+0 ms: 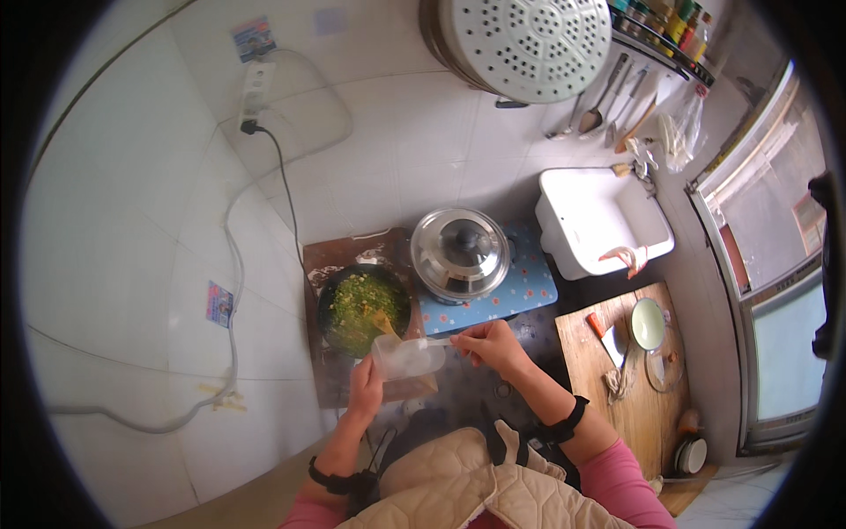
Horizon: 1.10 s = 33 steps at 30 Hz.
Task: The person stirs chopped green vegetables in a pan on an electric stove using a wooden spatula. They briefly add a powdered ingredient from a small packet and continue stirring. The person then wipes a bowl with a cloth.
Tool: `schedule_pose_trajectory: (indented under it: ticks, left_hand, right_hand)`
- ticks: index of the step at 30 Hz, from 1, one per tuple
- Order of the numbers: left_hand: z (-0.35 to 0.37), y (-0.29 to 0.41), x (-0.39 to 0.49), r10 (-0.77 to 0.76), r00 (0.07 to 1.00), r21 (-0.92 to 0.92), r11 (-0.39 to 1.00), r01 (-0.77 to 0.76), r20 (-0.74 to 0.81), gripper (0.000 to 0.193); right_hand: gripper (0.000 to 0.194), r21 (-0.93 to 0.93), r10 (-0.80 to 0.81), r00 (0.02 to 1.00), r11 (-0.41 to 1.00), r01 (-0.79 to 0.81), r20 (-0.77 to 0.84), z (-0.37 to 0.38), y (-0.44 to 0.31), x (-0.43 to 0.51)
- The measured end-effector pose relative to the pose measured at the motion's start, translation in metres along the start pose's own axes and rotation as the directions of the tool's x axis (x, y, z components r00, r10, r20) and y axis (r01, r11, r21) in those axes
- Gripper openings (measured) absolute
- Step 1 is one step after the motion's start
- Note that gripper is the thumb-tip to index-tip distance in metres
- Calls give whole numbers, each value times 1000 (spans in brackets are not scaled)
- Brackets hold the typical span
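My left hand (367,387) holds a translucent plastic container (391,360) just in front of a dark wok (324,316). Between its fingers and thumb, my right hand (488,345) grips the handle of a small white spoon (433,342), whose bowl end is at the container and holds something white. Chopped green food with small pale bits (360,301) fills the wok. A yellowish wooden spatula (382,322) rests in the food, its lower end partly hidden behind the container.
Right of the wok stands a steel pot with a glass-and-steel lid (461,254) on a blue flowered board (529,291). Farther right are a white sink (595,218) and a wooden board (588,317) bearing a cleaver (611,340) and a pale green bowl (648,324). A black cord (284,172) runs down the wall.
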<state>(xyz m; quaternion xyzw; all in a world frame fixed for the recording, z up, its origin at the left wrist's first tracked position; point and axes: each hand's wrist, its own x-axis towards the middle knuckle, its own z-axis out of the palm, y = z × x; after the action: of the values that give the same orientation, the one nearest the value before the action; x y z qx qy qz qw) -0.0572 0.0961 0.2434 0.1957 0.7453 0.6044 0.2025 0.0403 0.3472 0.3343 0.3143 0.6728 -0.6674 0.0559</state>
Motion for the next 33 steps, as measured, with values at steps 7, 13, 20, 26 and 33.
schedule_pose_trajectory:
  ticks: [7, 13, 20, 26, 33]
  left_hand:
    - [-51, -27, -12, -74, 971, -79, 995, 57, -227, 24]
    - [-81, -41, -23, -108, 961, -32, 994, 103, -256, 24]
    - [-87, -49, -24, -101, 947, -89, 993, 78, -305, 29]
    - [-80, -42, -9, -78, 942, -124, 992, 40, -326, 30]
    - [-41, -28, 13, -144, 972, -193, 975, 107, -185, 31]
  right_hand:
    - [24, 12, -159, 986, 987, 160, -49, 41, -35, 46]
    - [19, -314, -454, 882, 862, 398, -128, 86, -49, 84]
    - [19, -518, -569, 811, 738, 432, -134, 110, -54, 107]
    - [20, -187, -343, 934, 928, 321, -100, 92, -53, 104]
    - [28, -211, -120, 984, 966, 147, 133, 53, -15, 45]
